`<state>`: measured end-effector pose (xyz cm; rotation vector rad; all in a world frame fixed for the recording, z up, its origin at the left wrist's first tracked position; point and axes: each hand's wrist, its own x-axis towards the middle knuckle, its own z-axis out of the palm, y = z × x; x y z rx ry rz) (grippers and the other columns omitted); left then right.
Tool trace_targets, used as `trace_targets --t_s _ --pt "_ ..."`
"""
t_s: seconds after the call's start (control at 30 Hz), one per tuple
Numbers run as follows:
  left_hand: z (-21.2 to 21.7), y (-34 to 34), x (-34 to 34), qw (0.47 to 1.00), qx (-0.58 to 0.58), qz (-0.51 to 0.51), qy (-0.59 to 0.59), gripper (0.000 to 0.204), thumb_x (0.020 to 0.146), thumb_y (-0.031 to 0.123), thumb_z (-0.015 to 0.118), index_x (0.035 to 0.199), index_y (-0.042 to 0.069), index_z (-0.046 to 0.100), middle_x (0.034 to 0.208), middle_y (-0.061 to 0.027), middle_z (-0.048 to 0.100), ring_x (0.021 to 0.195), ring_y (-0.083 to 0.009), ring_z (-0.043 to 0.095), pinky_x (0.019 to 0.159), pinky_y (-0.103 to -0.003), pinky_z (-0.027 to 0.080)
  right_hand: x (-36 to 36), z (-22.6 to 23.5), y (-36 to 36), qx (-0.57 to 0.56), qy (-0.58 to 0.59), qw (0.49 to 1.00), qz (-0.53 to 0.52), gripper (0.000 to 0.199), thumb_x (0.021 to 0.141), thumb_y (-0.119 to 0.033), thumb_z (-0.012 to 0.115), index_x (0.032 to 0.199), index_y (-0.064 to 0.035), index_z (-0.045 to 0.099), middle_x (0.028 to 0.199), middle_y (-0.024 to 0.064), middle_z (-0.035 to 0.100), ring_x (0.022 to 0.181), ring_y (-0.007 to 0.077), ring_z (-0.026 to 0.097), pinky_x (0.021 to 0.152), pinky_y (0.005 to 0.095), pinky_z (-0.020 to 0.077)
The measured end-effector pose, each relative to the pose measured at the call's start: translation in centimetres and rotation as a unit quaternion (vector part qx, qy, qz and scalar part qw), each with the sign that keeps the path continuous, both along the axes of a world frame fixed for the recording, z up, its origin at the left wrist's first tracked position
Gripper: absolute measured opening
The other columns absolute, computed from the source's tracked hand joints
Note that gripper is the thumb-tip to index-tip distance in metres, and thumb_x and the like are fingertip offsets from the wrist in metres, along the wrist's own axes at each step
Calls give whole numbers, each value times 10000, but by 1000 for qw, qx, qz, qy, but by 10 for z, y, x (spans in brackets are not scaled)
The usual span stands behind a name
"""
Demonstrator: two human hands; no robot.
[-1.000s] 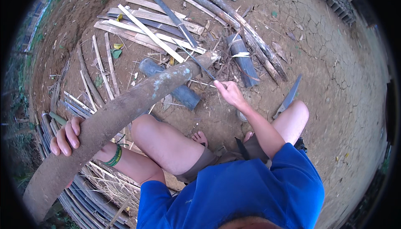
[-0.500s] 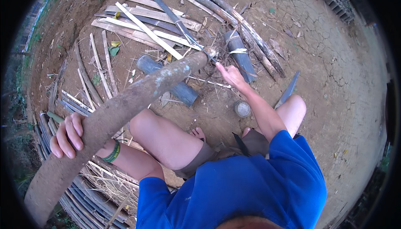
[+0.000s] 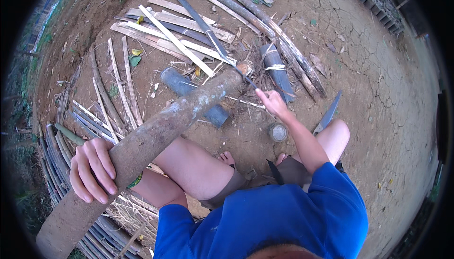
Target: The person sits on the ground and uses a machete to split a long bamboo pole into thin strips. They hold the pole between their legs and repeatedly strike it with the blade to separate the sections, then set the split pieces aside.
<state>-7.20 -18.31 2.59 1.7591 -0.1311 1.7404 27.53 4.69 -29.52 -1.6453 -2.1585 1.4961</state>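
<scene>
A thick brown log with pale grey patches slants from the lower left up to the middle. My left hand is closed over its upper side near the lower end, the thumb hidden. At the far end, where pale cut wood shows, a thin dark knife crosses the log's tip. Closed round its handle is my right hand, just right of that end. Much of the handle is hidden in the fist. Below the log lies a dark bamboo section, partly covered by it.
Split strips lie scattered at the far left, with long poles beyond. A tied bamboo section and a round jar are near my right arm. A saw blade lies by my right knee. Bundled poles line the left.
The view has shifted a little, moving everything right and down. My left hand has come further right over the log. My right hand and the knife have drawn slightly nearer me.
</scene>
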Motion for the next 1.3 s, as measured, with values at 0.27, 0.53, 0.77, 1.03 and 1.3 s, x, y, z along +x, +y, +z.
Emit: trace_targets --t_s 0.27,0.53,0.77,1.03,1.3 --pt "3 -5 -9 999 -6 -8 30 162 962 116 558 933 118 718 849 -37 768 733 -194 751 706 -314 584 -31 41 15 42 12 997 65 852 908 -742 450 700 59 652 716 254 651 734 322 650 768 466 495" --pt "-13 -24 -6 989 -51 137 -33 175 998 120 526 1026 138 698 883 -22 765 759 -193 746 745 -336 566 -31 7 -14 20 14 999 -27 793 912 -717 470 706 24 664 711 208 659 736 282 642 770 465 495" --pt "-14 -31 8 970 -106 181 -118 753 588 655 784 1084 103 659 957 -37 707 867 -232 679 867 -387 462 -36 -2 -5 -30 22 997 -74 853 903 -736 458 742 73 678 669 181 641 682 303 622 709 472 486" --pt "-17 -23 8 939 -134 255 -186 1108 477 896 738 1163 45 554 1035 -87 619 963 -289 592 954 -457 403 -21 -45 16 6 -43 993 -108 902 903 -763 409 851 96 680 881 301 663 918 367 667 851 492 484" --pt "-17 -17 3 929 -127 278 -207 1151 496 942 676 1163 18 515 1013 -108 605 949 -305 584 933 -473 428 -7 -88 13 -92 -36 973 -209 821 930 -738 429 633 4 617 602 97 587 564 239 590 583 387 459"
